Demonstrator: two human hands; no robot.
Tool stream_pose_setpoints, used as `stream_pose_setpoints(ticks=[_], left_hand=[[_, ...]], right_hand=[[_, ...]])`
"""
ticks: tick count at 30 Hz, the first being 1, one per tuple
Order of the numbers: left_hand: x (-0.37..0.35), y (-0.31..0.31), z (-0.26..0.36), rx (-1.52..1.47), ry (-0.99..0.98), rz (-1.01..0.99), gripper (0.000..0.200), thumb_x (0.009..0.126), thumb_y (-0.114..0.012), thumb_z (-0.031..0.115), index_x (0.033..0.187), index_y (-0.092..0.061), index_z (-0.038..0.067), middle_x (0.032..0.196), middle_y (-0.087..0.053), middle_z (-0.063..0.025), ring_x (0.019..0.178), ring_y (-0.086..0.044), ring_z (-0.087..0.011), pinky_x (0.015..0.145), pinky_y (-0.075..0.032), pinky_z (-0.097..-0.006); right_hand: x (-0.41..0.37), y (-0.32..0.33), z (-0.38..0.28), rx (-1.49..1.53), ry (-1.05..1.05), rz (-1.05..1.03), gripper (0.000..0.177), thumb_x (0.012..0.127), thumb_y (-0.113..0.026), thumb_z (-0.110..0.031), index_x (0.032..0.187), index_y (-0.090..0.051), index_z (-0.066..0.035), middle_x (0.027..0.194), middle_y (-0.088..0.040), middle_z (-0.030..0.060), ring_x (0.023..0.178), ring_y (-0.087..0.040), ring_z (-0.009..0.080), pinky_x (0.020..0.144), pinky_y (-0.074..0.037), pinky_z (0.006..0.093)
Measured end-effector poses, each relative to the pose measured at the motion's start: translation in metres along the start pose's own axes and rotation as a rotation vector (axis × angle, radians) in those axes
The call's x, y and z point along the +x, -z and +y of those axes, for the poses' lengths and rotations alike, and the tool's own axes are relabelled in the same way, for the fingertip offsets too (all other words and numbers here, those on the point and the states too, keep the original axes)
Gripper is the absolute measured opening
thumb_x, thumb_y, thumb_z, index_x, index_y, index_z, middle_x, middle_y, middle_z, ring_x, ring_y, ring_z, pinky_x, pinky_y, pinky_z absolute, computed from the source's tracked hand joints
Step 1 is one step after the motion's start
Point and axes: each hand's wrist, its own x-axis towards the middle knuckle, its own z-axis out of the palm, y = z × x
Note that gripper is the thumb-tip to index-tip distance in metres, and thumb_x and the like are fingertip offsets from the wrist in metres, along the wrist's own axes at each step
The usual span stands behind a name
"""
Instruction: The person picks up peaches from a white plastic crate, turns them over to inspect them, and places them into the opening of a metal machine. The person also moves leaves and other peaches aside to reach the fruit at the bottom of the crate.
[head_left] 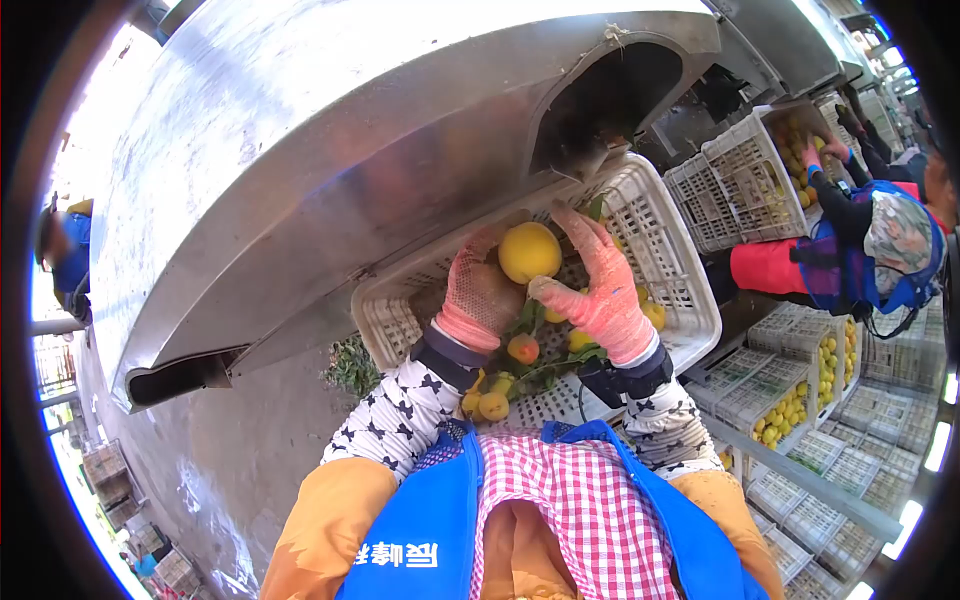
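Both gloved hands, left hand (478, 297) and right hand (603, 290), cup one yellow fruit (529, 252) over the white crate (672, 262); fingers loosely curled around it.

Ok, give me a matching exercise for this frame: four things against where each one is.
Things:
1 yellow fruit
2 white crate
3 leafy twigs
4 co-worker's hand

Places:
A under the metal chute opening
B in another crate, upper right
C between the left hand and right hand
D on the crate floor, near the wrists

Pairs: 1-C, 2-A, 3-D, 4-B
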Motion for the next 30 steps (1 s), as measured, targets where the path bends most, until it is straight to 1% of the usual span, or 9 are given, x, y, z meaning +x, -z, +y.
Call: stream_pose_setpoints(ticks=[5, 7, 8, 10, 11, 13, 20, 23, 30], left_hand=[[0.000, -0.018, 0.004, 0.327, -0.081, -0.152, 0.035, 0.097, -0.052, 0.007, 0.131, -0.048, 0.001, 0.122, -0.059, -0.0135, 0.114, -0.058, -0.0258, 0.100, -0.046, -0.0377], [-0.003, -0.026, 0.012, -0.465, 0.231, -0.158, 0.034, 0.098, -0.051, 0.009, 0.131, -0.050, 0.001, 0.122, -0.059, -0.0126, 0.114, -0.058, -0.0242, 0.100, -0.046, -0.0365], [-0.004, -0.021, 0.008, -0.463, 0.236, -0.155, 0.034, 0.098, -0.051, 0.009, 0.131, -0.050, 0.001, 0.122, -0.059, -0.0126, 0.114, -0.058, -0.0242, 0.100, -0.046, -0.0365], [-0.001, -0.012, 0.004, 0.550, 0.050, -0.196, 0.036, 0.100, -0.050, 0.020, 0.131, -0.051, 0.002, 0.122, -0.060, -0.0117, 0.115, -0.058, -0.0232, 0.101, -0.046, -0.0364], [0.000, -0.015, 0.005, 0.554, 0.047, -0.202, 0.036, 0.100, -0.050, 0.020, 0.131, -0.051, 0.002, 0.122, -0.060, -0.0117, 0.115, -0.058, -0.0232, 0.101, -0.046, -0.0364], [-0.001, -0.026, 0.008, -0.374, 0.341, -0.098, 0.039, 0.102, -0.048, 0.030, 0.130, -0.052, 0.003, 0.121, -0.060, -0.0115, 0.113, -0.059, -0.0229, 0.103, -0.045, -0.0370], [0.009, -0.031, -0.004, -0.472, 0.404, -0.009, 0.041, 0.102, -0.048, 0.037, 0.126, -0.054, 0.004, 0.116, -0.063, -0.0107, 0.105, -0.062, -0.0234, 0.096, -0.049, -0.0373], [0.017, -0.003, -0.017, -0.323, 0.429, -0.121, 0.043, 0.097, -0.055, 0.042, 0.120, -0.057, 0.006, 0.106, -0.064, -0.0092, 0.095, -0.062, -0.0223, 0.083, -0.051, -0.0347], [-0.005, 0.116, -0.114, 0.507, 0.640, 0.348, 0.041, 0.088, -0.061, 0.038, 0.111, -0.063, 0.005, 0.107, -0.065, -0.0137, 0.099, -0.062, -0.0318, 0.085, -0.049, -0.0435]], right_hand=[[-0.010, 0.000, 0.007, 0.154, -0.212, 0.016, 0.068, 0.074, -0.077, -0.025, 0.133, -0.053, -0.001, 0.120, -0.058, 0.0197, 0.110, -0.058, 0.0325, 0.097, -0.046, 0.0371], [-0.016, -0.002, 0.014, 0.270, -0.219, 0.177, 0.068, 0.074, -0.077, -0.026, 0.131, -0.053, 0.002, 0.118, -0.059, 0.0196, 0.110, -0.059, 0.0313, 0.096, -0.046, 0.0367], [-0.017, -0.001, 0.015, 0.392, -0.303, 0.197, 0.069, 0.074, -0.078, -0.027, 0.130, -0.053, 0.004, 0.118, -0.059, 0.0203, 0.111, -0.058, 0.0314, 0.097, -0.045, 0.0367], [-0.016, 0.013, 0.011, 0.246, -0.237, 0.147, 0.071, 0.074, -0.079, -0.028, 0.131, -0.052, 0.004, 0.119, -0.058, 0.0204, 0.111, -0.058, 0.0320, 0.097, -0.045, 0.0370], [-0.013, 0.020, 0.008, 0.096, -0.167, 0.093, 0.073, 0.073, -0.080, -0.028, 0.132, -0.051, 0.004, 0.120, -0.058, 0.0205, 0.110, -0.058, 0.0327, 0.098, -0.045, 0.0374], [-0.011, 0.021, -0.003, 0.022, -0.071, 0.125, 0.079, 0.068, -0.082, -0.027, 0.135, -0.049, 0.001, 0.121, -0.057, 0.0209, 0.111, -0.058, 0.0349, 0.098, -0.045, 0.0392], [0.019, 0.013, 0.005, -0.239, 0.096, 0.299, 0.078, 0.063, -0.082, -0.024, 0.131, -0.051, -0.001, 0.117, -0.059, 0.0221, 0.105, -0.058, 0.0395, 0.090, -0.050, 0.0426], [0.060, 0.018, 0.022, -0.316, -0.033, 0.350, 0.076, 0.065, -0.083, -0.027, 0.129, -0.052, 0.000, 0.112, -0.059, 0.0231, 0.099, -0.060, 0.0390, 0.085, -0.051, 0.0420], [0.128, -0.026, 0.086, -0.796, -0.117, 0.253, 0.062, 0.074, -0.077, -0.036, 0.119, -0.060, 0.002, 0.101, -0.065, 0.0182, 0.088, -0.063, 0.0357, 0.079, -0.053, 0.0409]])
